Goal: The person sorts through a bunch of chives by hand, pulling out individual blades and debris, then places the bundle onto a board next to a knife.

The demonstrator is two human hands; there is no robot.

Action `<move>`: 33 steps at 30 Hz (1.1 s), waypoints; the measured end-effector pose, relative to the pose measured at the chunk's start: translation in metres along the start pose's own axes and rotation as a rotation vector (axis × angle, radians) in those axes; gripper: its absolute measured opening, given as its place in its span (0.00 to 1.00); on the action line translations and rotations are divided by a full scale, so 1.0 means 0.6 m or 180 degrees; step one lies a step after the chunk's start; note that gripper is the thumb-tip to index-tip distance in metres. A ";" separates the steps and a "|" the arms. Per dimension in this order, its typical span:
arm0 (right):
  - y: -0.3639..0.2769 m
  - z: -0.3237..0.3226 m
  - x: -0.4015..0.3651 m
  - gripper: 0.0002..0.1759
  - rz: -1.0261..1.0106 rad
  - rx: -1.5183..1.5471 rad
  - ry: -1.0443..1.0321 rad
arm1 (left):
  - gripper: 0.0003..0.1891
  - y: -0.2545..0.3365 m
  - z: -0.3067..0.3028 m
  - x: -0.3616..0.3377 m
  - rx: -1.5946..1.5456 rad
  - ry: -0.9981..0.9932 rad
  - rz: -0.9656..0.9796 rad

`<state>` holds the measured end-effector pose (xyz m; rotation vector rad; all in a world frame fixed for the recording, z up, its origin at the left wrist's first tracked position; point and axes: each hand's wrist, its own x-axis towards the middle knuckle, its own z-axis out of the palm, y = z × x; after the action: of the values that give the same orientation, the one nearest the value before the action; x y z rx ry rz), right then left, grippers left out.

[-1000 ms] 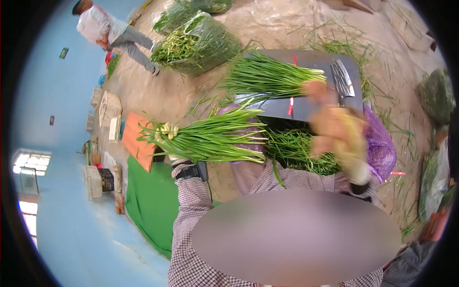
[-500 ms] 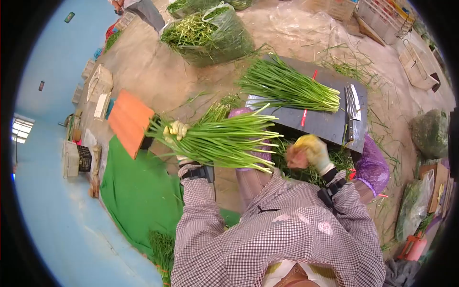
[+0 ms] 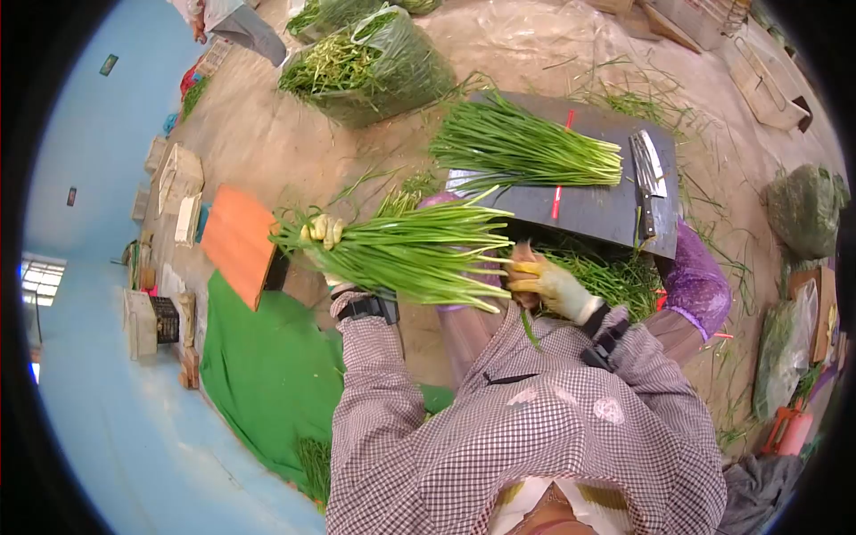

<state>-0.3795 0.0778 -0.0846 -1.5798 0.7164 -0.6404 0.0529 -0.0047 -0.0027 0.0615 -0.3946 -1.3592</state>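
Observation:
My gloved left hand [image 3: 323, 231] is closed round a loose bunch of long green stalks [image 3: 419, 250], whose pale ends fan out to the right. At those ends my gloved right hand [image 3: 539, 278] has its fingers closed on a thin green blade hanging below it. Another green bundle [image 3: 526, 147] lies on the dark board [image 3: 597, 209] over my knees, across a red strip [image 3: 557, 201]. To its right on the board rests a knife [image 3: 648, 183].
Cut greens [image 3: 606, 276] lie below the board. An orange panel [image 3: 236, 236] and green cloth [image 3: 267, 366] are at the left. Beyond stands a plastic bag of greens [image 3: 392, 76]; a person [image 3: 241, 27] is at the top left. Crates [image 3: 767, 85] stand upper right.
My right hand has moved left to the stalk ends, and a green blade now hangs beneath it. My left hand still holds the bunch. The view has shifted slightly.

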 end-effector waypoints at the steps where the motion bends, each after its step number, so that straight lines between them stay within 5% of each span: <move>1: 0.017 -0.024 -0.031 0.17 0.0433 0.0334 0.0267 | 0.17 0.001 -0.007 -0.002 -0.0012 -0.0144 -0.0075; 2: 0.032 -0.047 -0.062 0.16 0.0835 0.0702 0.0585 | 0.17 -0.001 0.000 0.001 -0.0016 -0.0245 -0.0106; 4: -0.097 -0.063 -0.138 0.16 0.0437 -0.0164 0.2248 | 0.17 -0.010 0.025 0.002 -0.0048 -0.0328 -0.0127; 6: -0.208 -0.090 -0.220 0.19 0.0312 -0.0648 0.3186 | 0.17 -0.016 0.042 0.013 -0.0051 -0.0389 -0.0139; 7: -0.208 -0.124 -0.297 0.21 0.0038 -0.1522 0.3364 | 0.17 -0.017 0.049 0.019 -0.0052 -0.0454 -0.0159; 11: -0.251 -0.165 -0.568 0.23 0.0425 -0.2258 0.4323 | 0.17 -0.029 0.079 0.033 -0.0077 -0.0681 -0.0335; 14: -0.298 -0.135 -0.596 0.23 0.2953 -0.4565 0.2743 | 0.17 -0.046 0.114 0.043 -0.0125 -0.0843 -0.0508; 17: -0.290 -0.125 -0.541 0.22 0.2032 -0.3380 0.3124 | 0.17 -0.059 0.143 0.057 -0.0127 -0.0954 -0.0670; 19: -0.324 -0.111 -0.372 0.17 0.1069 -0.2402 0.2835 | 0.17 -0.061 0.144 0.067 -0.0049 -0.0965 -0.0733; 21: -0.308 -0.075 -0.215 0.11 -0.0139 -0.2532 0.2513 | 0.16 -0.057 0.136 0.077 0.0100 -0.0947 -0.0685; 23: -0.248 -0.021 -0.104 0.07 -0.0668 -0.2121 0.1910 | 0.16 -0.054 0.132 0.071 0.0280 -0.0785 -0.0475; 26: -0.171 0.057 0.006 0.08 -0.0842 -0.1824 0.1041 | 0.15 -0.041 0.122 0.057 0.0463 -0.0562 -0.0355; 29: -0.143 0.095 0.052 0.11 -0.0291 -0.1531 0.0648 | 0.14 -0.032 0.123 0.042 0.0590 -0.0459 -0.0233; 33: -0.143 0.115 0.064 0.11 -0.0021 -0.1631 0.0843 | 0.13 -0.030 0.128 0.033 0.0460 -0.0448 -0.0203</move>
<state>-0.2950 0.1009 -0.0076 -1.9838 1.1397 -0.7153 0.0151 -0.0133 0.0686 0.0990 -0.6137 -1.4006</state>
